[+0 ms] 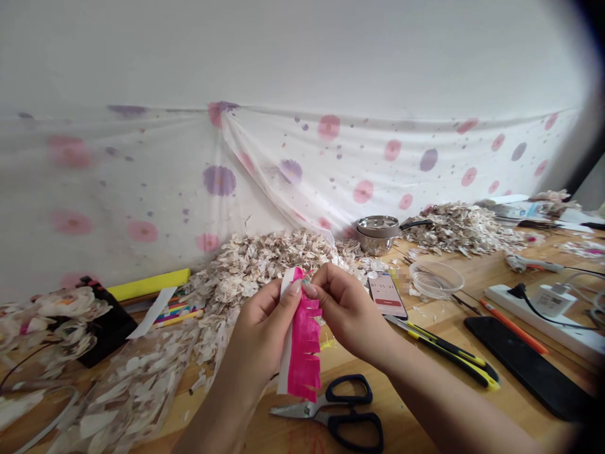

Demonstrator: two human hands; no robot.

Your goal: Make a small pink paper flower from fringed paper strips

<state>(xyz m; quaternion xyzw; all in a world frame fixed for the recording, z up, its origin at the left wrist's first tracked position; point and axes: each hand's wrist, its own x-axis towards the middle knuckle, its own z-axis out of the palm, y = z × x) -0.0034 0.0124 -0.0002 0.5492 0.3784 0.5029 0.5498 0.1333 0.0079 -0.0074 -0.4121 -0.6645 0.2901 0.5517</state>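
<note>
1. The fingers (pixel 293 291) of the left hand (pixel 262 328) are closed in a pinch on the top end of a pink paper strip (pixel 302 353), thumb in front. The fingertips (pixel 312 287) of the right hand (pixel 347 312) are curled shut on the same top end from the other side, so both pinches almost touch.
2. The strip hangs straight down from the fingers with its long axis upright, held in the air above the near edge of the table (pixel 477 277). Both hands are on it; the left covers more of its length.
3. The strip is bright pink and cut into a fringe along its right side, the tabs sticking out unevenly. A plain white backing (pixel 284 372) runs down its left side.
4. Just below the strip's lower end, black-handled scissors (pixel 340 410) lie flat at the near edge, blades pointing left.
5. To the right of the right hand lie a phone (pixel 387 294) showing a timer, a yellow and black knife (pixel 444 350) and a second, dark phone (pixel 529 372).
6. Further back stand a clear dish (pixel 435 277) and stacked steel bowls (pixel 377 233).
7. Behind the hands, a heap of pale scraps (pixel 265 258) fills the middle of the table; another heap (pixel 460 228) lies toward the far right corner.
8. A clear bag (pixel 137 384) of the same scraps sits at the near left.
</note>
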